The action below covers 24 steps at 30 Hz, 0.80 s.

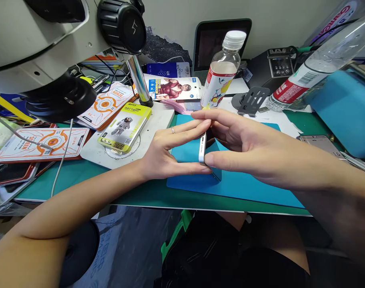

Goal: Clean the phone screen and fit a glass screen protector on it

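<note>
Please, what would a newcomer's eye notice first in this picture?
Probably the left hand and right hand, holding a phone between them at the centre, above the blue mat. Next may come the bulky microscope at upper left, then the white-capped bottle standing beyond the phone.

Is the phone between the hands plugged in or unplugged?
Unplugged: the phone shows its silver end with small openings, and nothing is inserted there.

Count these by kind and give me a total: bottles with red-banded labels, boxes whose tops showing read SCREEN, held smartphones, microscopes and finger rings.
Bottles with red-banded labels: 2
Boxes with SCREEN tops showing: 2
Held smartphone: 1
Microscope: 1
Finger ring: 1
Total: 7
</note>
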{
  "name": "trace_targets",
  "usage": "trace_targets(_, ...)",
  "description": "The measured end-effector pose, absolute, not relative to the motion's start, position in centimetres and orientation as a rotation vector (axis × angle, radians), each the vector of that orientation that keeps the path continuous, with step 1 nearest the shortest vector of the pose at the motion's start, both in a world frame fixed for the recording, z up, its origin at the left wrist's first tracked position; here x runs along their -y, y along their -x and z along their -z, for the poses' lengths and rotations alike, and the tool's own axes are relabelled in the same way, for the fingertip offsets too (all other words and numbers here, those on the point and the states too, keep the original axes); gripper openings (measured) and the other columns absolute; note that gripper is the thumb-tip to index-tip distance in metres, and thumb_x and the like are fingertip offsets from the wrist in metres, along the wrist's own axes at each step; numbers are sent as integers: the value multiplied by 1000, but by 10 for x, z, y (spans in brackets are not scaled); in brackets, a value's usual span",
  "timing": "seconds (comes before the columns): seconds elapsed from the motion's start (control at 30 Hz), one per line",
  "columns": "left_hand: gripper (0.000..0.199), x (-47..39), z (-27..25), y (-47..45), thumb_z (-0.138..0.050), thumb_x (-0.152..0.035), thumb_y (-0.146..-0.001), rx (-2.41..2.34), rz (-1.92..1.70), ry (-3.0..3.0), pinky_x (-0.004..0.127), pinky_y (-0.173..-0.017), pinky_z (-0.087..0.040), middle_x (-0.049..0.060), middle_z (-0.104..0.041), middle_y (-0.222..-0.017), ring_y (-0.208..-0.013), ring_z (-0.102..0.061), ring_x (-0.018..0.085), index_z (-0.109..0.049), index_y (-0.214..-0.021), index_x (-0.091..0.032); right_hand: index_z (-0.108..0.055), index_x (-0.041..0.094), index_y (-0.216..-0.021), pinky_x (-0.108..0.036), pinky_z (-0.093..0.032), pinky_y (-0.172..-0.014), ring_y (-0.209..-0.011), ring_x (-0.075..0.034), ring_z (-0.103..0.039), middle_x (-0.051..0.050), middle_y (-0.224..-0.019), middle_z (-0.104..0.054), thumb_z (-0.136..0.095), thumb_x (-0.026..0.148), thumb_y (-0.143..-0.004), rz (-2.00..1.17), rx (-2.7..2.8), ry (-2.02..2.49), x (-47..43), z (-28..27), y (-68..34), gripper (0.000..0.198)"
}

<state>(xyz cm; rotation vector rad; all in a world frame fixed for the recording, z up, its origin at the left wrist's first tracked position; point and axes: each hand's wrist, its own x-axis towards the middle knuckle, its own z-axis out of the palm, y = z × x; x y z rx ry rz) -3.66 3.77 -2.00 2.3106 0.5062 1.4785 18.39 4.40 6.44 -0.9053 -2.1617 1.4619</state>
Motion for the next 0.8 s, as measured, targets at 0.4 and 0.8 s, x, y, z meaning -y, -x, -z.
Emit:
trace_targets(0.4, 78, -38, 21, 36, -83, -50, -85, -493, -1506, -2326, 41, -113, -59, 6, -61, -151, -131, -67, 31, -54, -154, -29, -55, 28, -147, -48, -52, -112, -136, -35, -60, -9, -149, -62, -77, 34, -83, -1290, 2169, 963, -36, -63, -180, 68)
trace_targets(0.8, 82, -38, 22, 37, -85, -45, -83, -450, -1507, -2323, 45, -114, -58, 5, -59, -154, -134, -65, 33, -49, -156, -33, -54, 34, -151, -51, -53, -111, -139, -38, -58, -5, -153, -61, -77, 35, -82, -1281, 2188, 1018, -36, -63, -183, 73)
